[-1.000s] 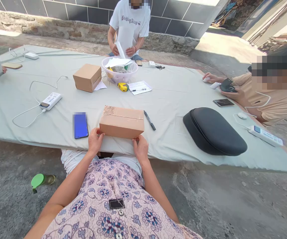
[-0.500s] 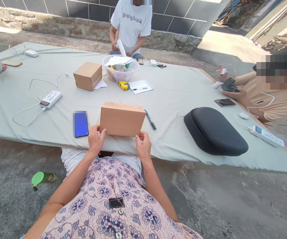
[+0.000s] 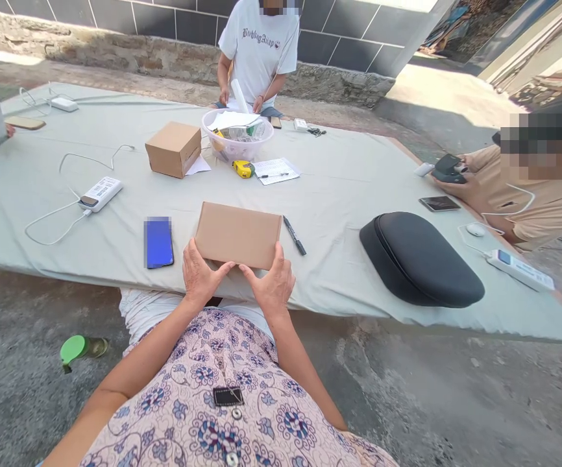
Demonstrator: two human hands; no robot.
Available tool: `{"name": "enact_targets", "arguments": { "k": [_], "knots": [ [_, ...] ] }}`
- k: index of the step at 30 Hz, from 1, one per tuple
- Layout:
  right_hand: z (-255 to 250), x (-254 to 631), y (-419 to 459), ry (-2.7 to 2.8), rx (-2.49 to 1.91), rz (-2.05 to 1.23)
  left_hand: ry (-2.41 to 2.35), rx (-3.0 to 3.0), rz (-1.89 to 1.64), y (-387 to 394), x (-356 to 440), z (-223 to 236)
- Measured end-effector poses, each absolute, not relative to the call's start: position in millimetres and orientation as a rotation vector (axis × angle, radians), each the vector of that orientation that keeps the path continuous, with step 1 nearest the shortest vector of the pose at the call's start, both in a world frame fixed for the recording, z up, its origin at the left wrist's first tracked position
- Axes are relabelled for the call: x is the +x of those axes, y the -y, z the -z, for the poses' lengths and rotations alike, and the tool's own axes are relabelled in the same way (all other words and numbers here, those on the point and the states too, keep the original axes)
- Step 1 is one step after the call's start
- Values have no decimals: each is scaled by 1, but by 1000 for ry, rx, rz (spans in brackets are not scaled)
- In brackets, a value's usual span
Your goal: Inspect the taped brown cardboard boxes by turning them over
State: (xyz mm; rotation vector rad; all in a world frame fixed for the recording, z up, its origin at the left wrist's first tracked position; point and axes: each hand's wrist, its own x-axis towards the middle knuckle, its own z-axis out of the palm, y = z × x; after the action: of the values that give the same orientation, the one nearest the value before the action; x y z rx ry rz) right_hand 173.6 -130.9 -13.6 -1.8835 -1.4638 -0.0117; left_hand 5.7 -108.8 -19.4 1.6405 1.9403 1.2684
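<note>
A plain brown cardboard box (image 3: 239, 235) lies at the near edge of the cloth-covered table, its broad face up. My left hand (image 3: 203, 272) holds its near left corner, fingers along the side and thumb pointing inward at the front edge. At the near right corner my right hand (image 3: 272, 277) grips it the same way, and the two thumb tips almost meet. A black marker pen (image 3: 294, 235) lies just right of the box. To its left is a phone (image 3: 159, 242) with a blurred blue screen.
A black rounded case (image 3: 422, 259) sits to the right. Farther back are a second cardboard box (image 3: 172, 150), a plastic basket (image 3: 237, 149), a yellow tape measure (image 3: 243, 169) and a paper sheet (image 3: 281, 171). A white power strip (image 3: 100, 194) trails cable. Two co-workers sit around the table.
The box's broad face has tipped from raised towards me to flatter, hiding the strip along its far edge. Both hands moved inward, thumbs now along the front edge.
</note>
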Motion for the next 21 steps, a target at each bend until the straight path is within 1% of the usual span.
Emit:
{"name": "enact_targets", "arguments": {
  "k": [6, 13, 21],
  "knots": [
    [18, 181, 128, 1443, -1797, -61, -1898, 1643, -1265, 106, 2, 19],
    [28, 196, 126, 1354, -1657, -219, -1758, 1556, -1271, 99, -14, 18],
    [37, 205, 121, 1307, -1555, -313, -1688, 1491, -1345, 89, -24, 26]
  ]
}}
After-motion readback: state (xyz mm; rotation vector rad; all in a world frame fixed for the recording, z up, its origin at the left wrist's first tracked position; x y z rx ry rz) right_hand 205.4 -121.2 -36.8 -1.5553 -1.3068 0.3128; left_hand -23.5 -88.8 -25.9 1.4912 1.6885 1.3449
